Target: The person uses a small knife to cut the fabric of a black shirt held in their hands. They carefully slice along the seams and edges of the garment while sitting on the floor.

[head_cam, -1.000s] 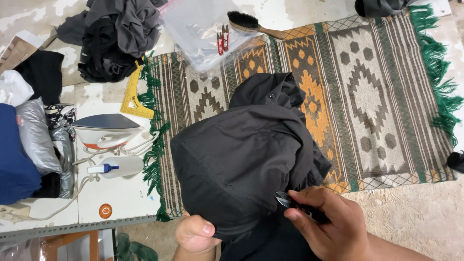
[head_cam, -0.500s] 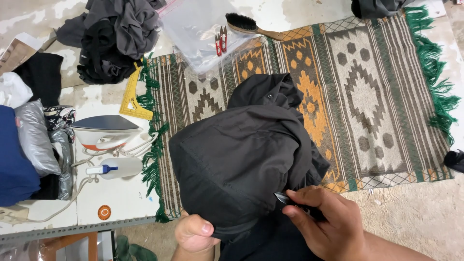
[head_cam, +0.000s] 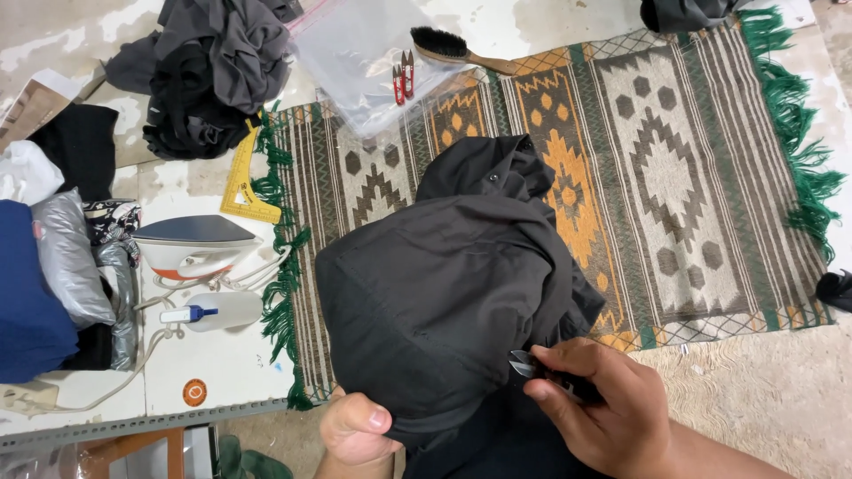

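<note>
A dark grey garment [head_cam: 453, 284] lies bunched on a patterned rug [head_cam: 674, 177] with green fringe. My left hand [head_cam: 355, 427] pinches the garment's near edge at the bottom of the view. My right hand [head_cam: 595, 415] grips small black thread snips [head_cam: 531, 365], their tips against the garment's right side near the hem. The lower part of the garment hangs off the table edge toward me and is partly hidden by my hands.
An iron [head_cam: 195, 244] with cord and a white spray bottle [head_cam: 213, 312] sit left of the rug. A yellow set square [head_cam: 241, 186], a clear plastic bag [head_cam: 364, 53], red snips [head_cam: 402, 78], a wooden brush [head_cam: 457, 49] and piled dark clothes [head_cam: 204, 80] lie at the back.
My right hand with the snips has shifted slightly right and down along the garment's edge. The garment and my left hand have hardly moved.
</note>
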